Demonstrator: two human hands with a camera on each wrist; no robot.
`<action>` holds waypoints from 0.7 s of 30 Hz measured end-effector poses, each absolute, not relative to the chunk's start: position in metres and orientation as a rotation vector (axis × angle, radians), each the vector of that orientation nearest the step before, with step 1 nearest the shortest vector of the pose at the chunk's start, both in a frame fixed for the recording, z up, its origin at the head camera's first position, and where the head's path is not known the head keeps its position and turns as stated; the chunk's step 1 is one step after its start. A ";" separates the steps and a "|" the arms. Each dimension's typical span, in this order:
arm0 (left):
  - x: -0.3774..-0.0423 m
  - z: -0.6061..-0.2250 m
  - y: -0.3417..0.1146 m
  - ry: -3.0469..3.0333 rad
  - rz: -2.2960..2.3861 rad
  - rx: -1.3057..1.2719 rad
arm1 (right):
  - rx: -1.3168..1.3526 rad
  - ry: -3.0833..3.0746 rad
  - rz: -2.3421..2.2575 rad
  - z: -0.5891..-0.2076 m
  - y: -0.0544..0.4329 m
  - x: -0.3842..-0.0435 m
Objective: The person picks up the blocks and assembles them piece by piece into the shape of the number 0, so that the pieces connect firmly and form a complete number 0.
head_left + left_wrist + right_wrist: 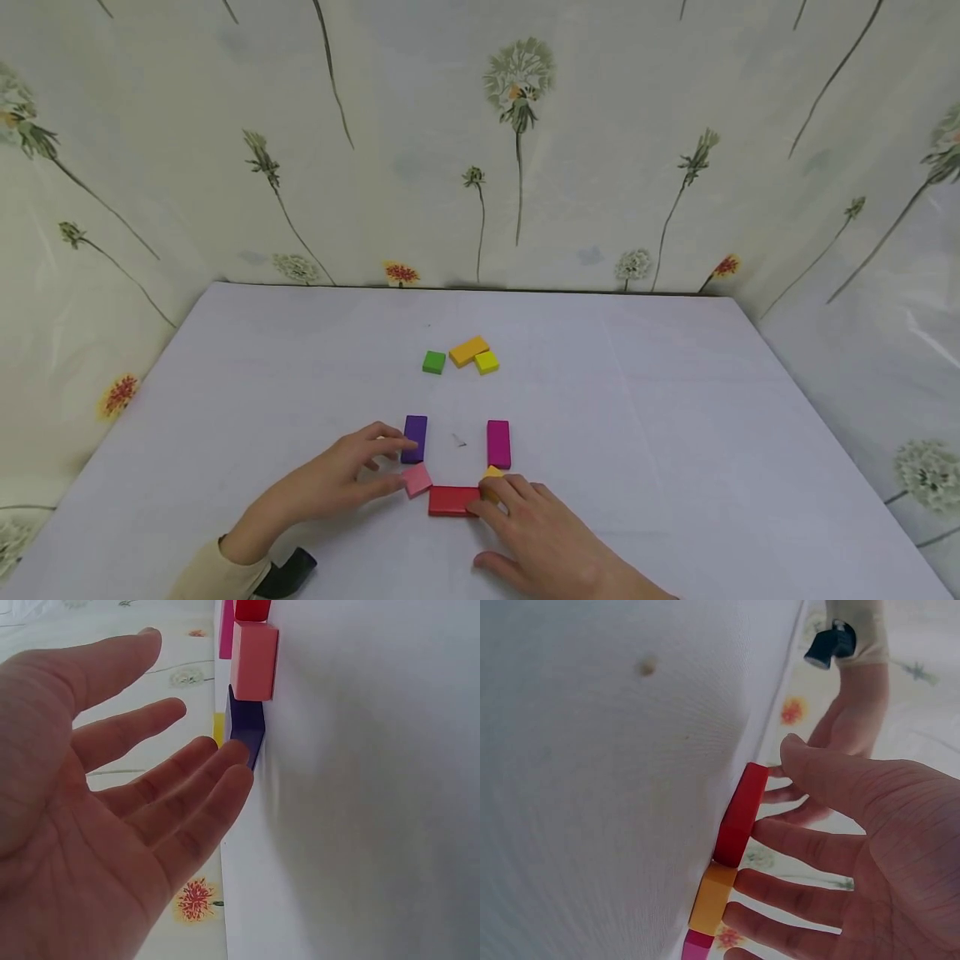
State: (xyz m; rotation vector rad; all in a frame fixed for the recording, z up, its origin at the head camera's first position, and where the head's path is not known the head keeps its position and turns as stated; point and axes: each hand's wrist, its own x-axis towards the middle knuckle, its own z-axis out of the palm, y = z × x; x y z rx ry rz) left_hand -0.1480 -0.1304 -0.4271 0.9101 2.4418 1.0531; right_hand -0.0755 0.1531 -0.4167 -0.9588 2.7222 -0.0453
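Note:
My left hand [337, 475] comes in from the left with fingers loosely spread. Its fingertips are at the purple block [412, 429], and its thumb tip is beside the pink block [417, 481]. From the lower right, my right hand [543, 533] reaches over the red block [448, 502] and a yellow-orange block [712, 898], the latter mostly hidden by the fingers in the head view. In the right wrist view its relaxed fingertips are right at both blocks. A magenta block [498, 444] stands just beyond. Together these blocks outline a U shape.
Farther back on the white table [637, 400] lie a green block [433, 362], an orange block [468, 351] and a yellow block [487, 362]. A small faint mark [459, 440] shows inside the U. Flower-printed cloth [405, 183] hangs around the table.

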 end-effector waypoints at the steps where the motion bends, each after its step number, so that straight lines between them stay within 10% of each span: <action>1: -0.148 -0.428 -0.130 2.444 1.052 0.913 | -0.960 2.722 -0.044 -0.417 0.153 -0.076; 21: -0.146 -0.435 -0.122 2.519 0.903 0.986 | -0.989 2.732 -0.046 -0.417 0.154 -0.077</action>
